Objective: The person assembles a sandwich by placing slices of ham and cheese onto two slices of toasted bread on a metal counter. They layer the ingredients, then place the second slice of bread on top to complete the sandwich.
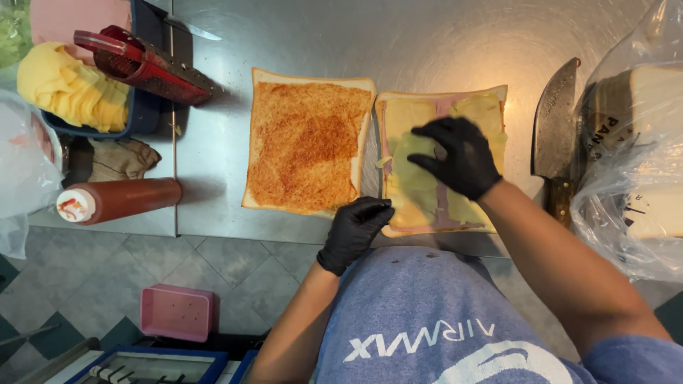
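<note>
Two large square bread slices lie side by side on the steel counter (pixel 427 43). The left slice (pixel 306 146) is spread with reddish-orange sauce. The right slice (pixel 413 192) carries pale yellow cheese and pink ham. My right hand (pixel 457 158), in a black glove, presses flat on the cheese with fingers spread. My left hand (pixel 353 231), also gloved in black, rests with curled fingers at the counter's near edge, touching the lower left corner of the right slice. It holds nothing that I can see.
A cleaver (pixel 556 135) lies right of the bread, beside a clear bag of bread loaves (pixel 637 156). At the left sit a red sauce bottle (pixel 117 200) on its side, a blue tub of yellow cheese slices (pixel 67 89), a red grater (pixel 146 64). A pink box (pixel 176 311) sits on the tiled floor.
</note>
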